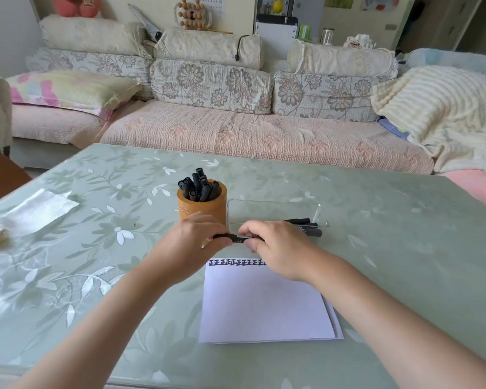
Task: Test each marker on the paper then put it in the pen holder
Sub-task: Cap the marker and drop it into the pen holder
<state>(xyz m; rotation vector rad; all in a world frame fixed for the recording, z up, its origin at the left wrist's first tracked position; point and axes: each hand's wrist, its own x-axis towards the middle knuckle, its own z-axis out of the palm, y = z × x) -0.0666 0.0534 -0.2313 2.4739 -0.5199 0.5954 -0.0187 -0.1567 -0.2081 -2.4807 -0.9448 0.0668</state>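
Observation:
A black marker (pixel 234 237) is held level between both hands, just above the far edge of the white paper (pixel 264 301). My left hand (pixel 192 242) grips its left end and my right hand (pixel 275 248) pinches its right part. The paper carries a row of black test marks (pixel 236 262) along its top edge. Behind my left hand stands the orange-brown pen holder (pixel 205 204) with several black markers (pixel 198 186) upright in it. A few more black markers (pixel 306 227) lie in a clear plastic tray (pixel 275 210) behind my right hand.
The table has a green floral cover (pixel 96 220). A white tissue or cloth (pixel 34 211) lies at its left side. A sofa (pixel 236 130) with cushions runs along the far edge, with a cream blanket (pixel 438 113) at the right.

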